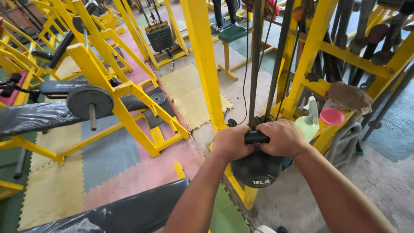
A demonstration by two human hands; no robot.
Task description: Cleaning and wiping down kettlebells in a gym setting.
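Note:
Both my hands grip the handle of a black kettlebell (pixel 256 170) held out in front of me above the floor. My left hand (pixel 230 142) wraps the handle's left end, and my right hand (pixel 282 138) wraps the right end, with a short piece of black handle showing between them. The round body of the kettlebell hangs below my fists, close to a yellow machine frame (pixel 202 56).
Yellow gym machines stand all around: a plate-loaded one with a grey weight plate (pixel 90 102) at left, a weight stack (pixel 160 36) at the back. A black padded bench (pixel 129 211) lies near me. A spray bottle (pixel 309 118), a pink lid (pixel 331 116) and a brown cloth (pixel 347 96) rest on the right rack.

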